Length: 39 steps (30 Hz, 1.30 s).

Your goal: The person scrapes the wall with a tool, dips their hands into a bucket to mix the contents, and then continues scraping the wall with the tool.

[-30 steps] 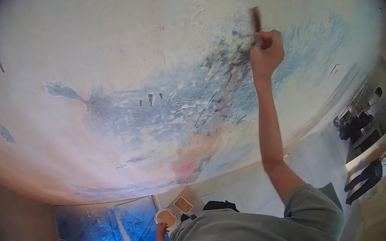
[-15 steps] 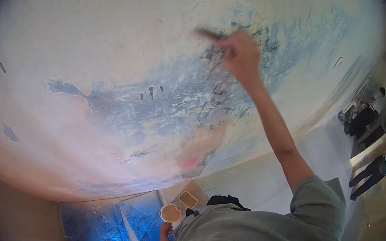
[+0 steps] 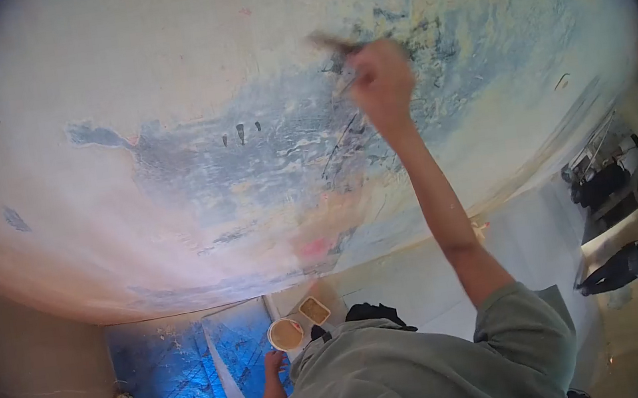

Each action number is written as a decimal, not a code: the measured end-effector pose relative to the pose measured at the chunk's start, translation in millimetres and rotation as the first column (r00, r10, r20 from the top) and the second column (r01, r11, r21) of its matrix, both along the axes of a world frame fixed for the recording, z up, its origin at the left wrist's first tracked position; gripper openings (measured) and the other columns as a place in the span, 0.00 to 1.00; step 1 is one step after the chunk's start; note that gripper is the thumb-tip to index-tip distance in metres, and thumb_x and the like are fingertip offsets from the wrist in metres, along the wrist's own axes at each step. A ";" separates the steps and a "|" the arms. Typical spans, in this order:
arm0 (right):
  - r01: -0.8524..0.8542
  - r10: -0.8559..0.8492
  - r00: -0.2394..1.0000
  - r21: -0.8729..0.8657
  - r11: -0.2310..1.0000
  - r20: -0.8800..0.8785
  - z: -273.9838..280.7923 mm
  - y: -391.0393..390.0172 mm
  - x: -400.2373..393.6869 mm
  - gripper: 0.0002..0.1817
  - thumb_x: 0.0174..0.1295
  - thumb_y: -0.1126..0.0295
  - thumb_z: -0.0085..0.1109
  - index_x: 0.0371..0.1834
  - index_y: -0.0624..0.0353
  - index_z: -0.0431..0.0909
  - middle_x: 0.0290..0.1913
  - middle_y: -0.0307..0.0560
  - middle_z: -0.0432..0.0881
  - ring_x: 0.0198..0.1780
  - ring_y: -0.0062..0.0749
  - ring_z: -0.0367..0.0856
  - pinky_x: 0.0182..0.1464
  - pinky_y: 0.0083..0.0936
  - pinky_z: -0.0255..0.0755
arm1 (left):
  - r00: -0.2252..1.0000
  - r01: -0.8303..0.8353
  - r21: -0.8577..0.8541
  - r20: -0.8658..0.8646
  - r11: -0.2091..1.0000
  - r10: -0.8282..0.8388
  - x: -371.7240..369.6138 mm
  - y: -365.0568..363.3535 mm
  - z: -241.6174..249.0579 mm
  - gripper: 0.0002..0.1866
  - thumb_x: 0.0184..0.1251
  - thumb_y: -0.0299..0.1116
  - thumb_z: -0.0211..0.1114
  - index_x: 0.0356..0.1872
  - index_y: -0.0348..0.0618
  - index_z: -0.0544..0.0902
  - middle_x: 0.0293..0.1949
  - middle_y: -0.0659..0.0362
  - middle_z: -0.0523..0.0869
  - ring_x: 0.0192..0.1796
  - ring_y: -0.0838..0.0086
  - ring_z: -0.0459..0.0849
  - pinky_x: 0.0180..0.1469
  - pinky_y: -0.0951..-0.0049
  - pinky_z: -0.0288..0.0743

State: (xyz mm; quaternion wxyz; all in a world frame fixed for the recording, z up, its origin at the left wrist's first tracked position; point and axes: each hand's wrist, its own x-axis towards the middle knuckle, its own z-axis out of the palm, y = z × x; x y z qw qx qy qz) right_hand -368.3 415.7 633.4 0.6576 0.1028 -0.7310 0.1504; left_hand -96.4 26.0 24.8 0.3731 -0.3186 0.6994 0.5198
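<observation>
While left hand [image 3: 274, 361] rests beside round tub [image 3: 285, 334], grip unclear, right hand [image 3: 382, 79] clenches blurred tool [image 3: 334, 41], long axis toward ten o'clock, before patchy wall [image 3: 193, 163].

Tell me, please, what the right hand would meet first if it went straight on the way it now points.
Most likely the patchy wall ahead of the right hand, though the gap is unclear.

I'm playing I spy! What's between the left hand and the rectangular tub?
The round tub lies between the left hand and the rectangular tub, as the head view shows.
</observation>
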 end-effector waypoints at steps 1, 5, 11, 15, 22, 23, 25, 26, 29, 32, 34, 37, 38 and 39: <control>0.091 -0.108 0.993 0.286 0.954 0.047 -9.2 -10.7 3.5 0.14 0.31 0.82 0.55 0.24 0.53 0.74 0.27 0.40 0.72 0.29 0.37 0.73 0.26 0.29 0.70 | 1.000 0.013 -0.022 0.005 1.000 -0.013 -2.0 -0.6 -0.5 0.16 0.54 0.39 0.59 0.39 0.40 0.80 0.31 0.53 0.83 0.25 0.62 0.82 0.25 0.59 0.77; 0.140 -0.146 0.982 -0.056 0.989 -0.117 11.5 43.0 1.4 0.13 0.34 0.85 0.52 0.23 0.54 0.75 0.25 0.41 0.74 0.28 0.35 0.74 0.30 0.26 0.68 | 0.391 0.560 -0.623 -0.383 0.546 -0.837 -2.5 -27.5 -65.9 0.20 0.57 0.46 0.56 0.30 0.36 0.80 0.25 0.49 0.82 0.25 0.59 0.83 0.30 0.60 0.77; -0.032 0.025 0.999 0.166 0.986 0.043 -82.2 28.6 2.3 0.12 0.30 0.81 0.53 0.21 0.51 0.73 0.26 0.38 0.74 0.34 0.37 0.75 0.33 0.31 0.70 | 0.995 0.086 -0.017 -0.053 0.996 -0.087 2.0 2.7 6.5 0.18 0.57 0.43 0.52 0.41 0.39 0.78 0.31 0.53 0.83 0.24 0.64 0.82 0.23 0.63 0.77; 0.069 -0.086 0.988 0.131 0.989 0.128 -93.5 80.8 9.3 0.13 0.31 0.80 0.55 0.24 0.50 0.74 0.26 0.39 0.72 0.36 0.39 0.75 0.35 0.33 0.71 | 0.993 0.115 -0.020 0.028 0.993 -0.115 9.9 7.3 6.4 0.18 0.55 0.39 0.52 0.43 0.42 0.78 0.34 0.54 0.83 0.24 0.65 0.81 0.24 0.64 0.77; -0.066 -0.174 0.812 0.384 0.921 0.558 -246.8 108.9 31.4 0.16 0.36 0.76 0.57 0.34 0.53 0.74 0.37 0.44 0.72 0.43 0.41 0.72 0.37 0.36 0.72 | 0.997 0.073 -0.090 0.000 0.993 -0.073 11.8 32.0 18.3 0.18 0.55 0.38 0.50 0.43 0.41 0.78 0.34 0.54 0.83 0.22 0.69 0.80 0.23 0.66 0.76; -0.074 -0.165 0.811 0.379 0.922 0.562 -253.8 118.6 36.2 0.16 0.36 0.76 0.57 0.34 0.53 0.74 0.37 0.44 0.72 0.43 0.41 0.72 0.37 0.36 0.72 | 0.998 0.066 -0.095 0.005 0.993 -0.066 14.0 36.7 19.4 0.18 0.55 0.38 0.50 0.43 0.41 0.78 0.34 0.54 0.83 0.22 0.69 0.80 0.23 0.66 0.76; -0.187 -0.059 0.794 0.336 0.923 0.605 -258.0 138.2 45.8 0.17 0.34 0.77 0.56 0.33 0.53 0.74 0.35 0.44 0.73 0.40 0.41 0.73 0.34 0.36 0.71 | 0.999 0.033 -0.075 -0.002 0.997 -0.034 12.7 48.6 23.5 0.18 0.55 0.37 0.50 0.43 0.41 0.78 0.34 0.53 0.83 0.22 0.69 0.80 0.22 0.67 0.75; -0.093 -0.077 0.833 0.274 0.957 0.548 -248.8 149.9 45.6 0.17 0.34 0.78 0.57 0.32 0.53 0.74 0.34 0.44 0.73 0.38 0.42 0.73 0.33 0.35 0.70 | 1.000 0.021 -0.089 -0.002 0.996 -0.021 12.1 56.9 27.6 0.18 0.55 0.37 0.50 0.43 0.41 0.78 0.34 0.53 0.83 0.22 0.69 0.80 0.22 0.67 0.75; 0.196 -0.230 0.851 0.122 0.973 0.472 -246.9 167.2 39.7 0.17 0.32 0.79 0.56 0.31 0.55 0.75 0.32 0.44 0.73 0.33 0.42 0.73 0.31 0.35 0.68 | 0.999 -0.001 -0.104 -0.034 0.995 -0.003 8.0 84.7 42.0 0.17 0.56 0.37 0.50 0.43 0.41 0.78 0.34 0.53 0.83 0.21 0.70 0.80 0.19 0.69 0.74; -0.182 0.051 0.869 0.223 0.958 0.492 -286.4 150.2 40.7 0.16 0.33 0.78 0.58 0.30 0.55 0.74 0.32 0.43 0.72 0.36 0.39 0.74 0.31 0.31 0.71 | 0.999 0.036 -0.133 0.004 0.990 -0.036 5.5 117.6 50.7 0.17 0.56 0.37 0.50 0.44 0.40 0.78 0.33 0.53 0.83 0.21 0.70 0.80 0.18 0.71 0.74; -0.201 0.050 0.861 0.249 0.947 0.506 -278.9 156.6 41.7 0.15 0.34 0.76 0.58 0.31 0.55 0.74 0.32 0.43 0.72 0.37 0.38 0.74 0.33 0.30 0.72 | 0.997 0.048 -0.106 -0.063 0.993 -0.055 0.2 135.4 56.0 0.17 0.56 0.35 0.50 0.44 0.40 0.78 0.34 0.53 0.83 0.22 0.71 0.80 0.20 0.72 0.74; -0.195 0.065 0.856 0.205 0.959 0.514 -243.6 170.7 47.1 0.15 0.34 0.74 0.60 0.31 0.55 0.74 0.33 0.42 0.72 0.37 0.35 0.75 0.33 0.29 0.72 | 0.983 -0.023 -0.069 -0.185 0.997 0.010 -21.6 169.2 73.1 0.16 0.57 0.32 0.48 0.44 0.39 0.78 0.34 0.52 0.83 0.22 0.71 0.81 0.21 0.73 0.75; -0.104 0.018 0.874 0.151 0.983 0.485 -241.8 174.7 46.0 0.15 0.35 0.74 0.60 0.31 0.55 0.74 0.33 0.42 0.72 0.37 0.35 0.75 0.33 0.29 0.72 | 0.983 -0.035 -0.074 -0.183 0.997 0.021 -27.8 180.4 74.0 0.16 0.57 0.32 0.48 0.44 0.39 0.78 0.34 0.52 0.83 0.22 0.71 0.81 0.21 0.73 0.75; -0.012 -0.032 0.887 0.091 0.996 0.461 -242.0 177.7 45.5 0.15 0.35 0.74 0.60 0.31 0.55 0.74 0.33 0.42 0.72 0.36 0.36 0.75 0.32 0.29 0.72 | 0.968 -0.032 -0.065 -0.252 0.997 0.015 -32.4 190.2 75.3 0.16 0.58 0.31 0.48 0.44 0.39 0.78 0.33 0.53 0.83 0.22 0.72 0.80 0.21 0.74 0.74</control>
